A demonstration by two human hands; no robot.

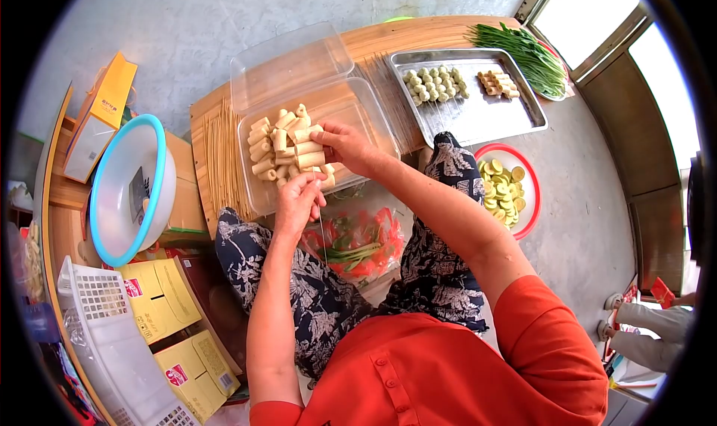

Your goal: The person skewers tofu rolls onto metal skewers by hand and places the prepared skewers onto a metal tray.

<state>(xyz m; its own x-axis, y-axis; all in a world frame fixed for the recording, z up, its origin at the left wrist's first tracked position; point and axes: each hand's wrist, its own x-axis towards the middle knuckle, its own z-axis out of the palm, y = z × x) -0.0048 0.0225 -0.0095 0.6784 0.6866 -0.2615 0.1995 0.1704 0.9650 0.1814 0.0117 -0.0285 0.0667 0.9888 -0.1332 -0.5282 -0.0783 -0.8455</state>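
Thin sticks [222,157] lie by the table's [426,36] left edge, then a plastic tub [373,119] with heaped rolls [260,148] partly covered by the hands. Over its near edge, the left hand [299,200] pinches a skewer [322,235], its near end pointing toward the trousers [314,299], its far tip hidden. Above the heap, the right hand's [343,146] thumb and fingers grip smooth, pale tan tubes [309,147] side by side, long axes crosswise to the skewer.
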